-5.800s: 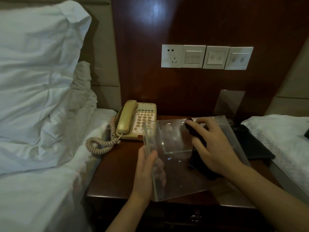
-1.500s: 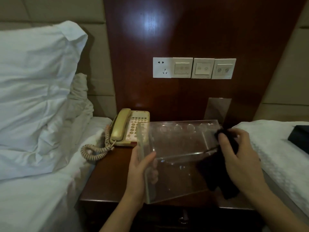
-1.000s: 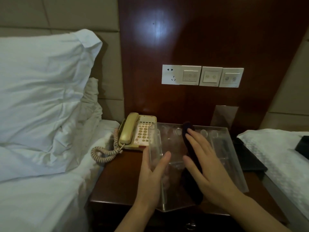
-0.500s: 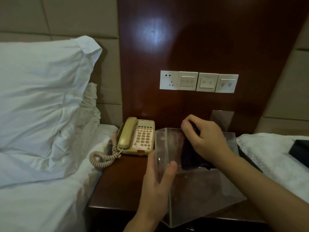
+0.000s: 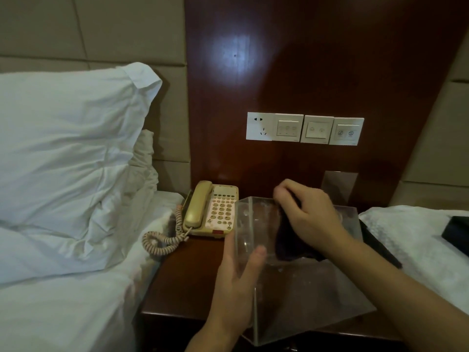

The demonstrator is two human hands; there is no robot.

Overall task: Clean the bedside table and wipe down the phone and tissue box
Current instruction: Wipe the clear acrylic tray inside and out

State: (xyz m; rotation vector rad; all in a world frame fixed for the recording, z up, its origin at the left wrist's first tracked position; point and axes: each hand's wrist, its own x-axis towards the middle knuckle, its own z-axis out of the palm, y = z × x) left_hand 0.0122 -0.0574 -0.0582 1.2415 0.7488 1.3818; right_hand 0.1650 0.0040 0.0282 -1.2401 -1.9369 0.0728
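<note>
A clear acrylic tissue box (image 5: 299, 295) is tilted above the dark wooden bedside table (image 5: 182, 283). My left hand (image 5: 236, 283) grips its left wall, thumb on the inside face and fingers behind. My right hand (image 5: 307, 214) reaches into the box from above and holds a dark cloth (image 5: 289, 240) bunched against the inner wall. A beige corded phone (image 5: 212, 209) sits at the table's back left, its coiled cord (image 5: 162, 241) trailing toward the bed.
A white pillow (image 5: 68, 158) and bedding lie on the left. A second bed (image 5: 418, 245) with a dark object (image 5: 456, 232) on it is at the right. Wall switches (image 5: 304, 129) sit on the wood panel above.
My right hand with the cloth moved from the box's right edge across its face and then down inside it. The box was turned in my left hand.
</note>
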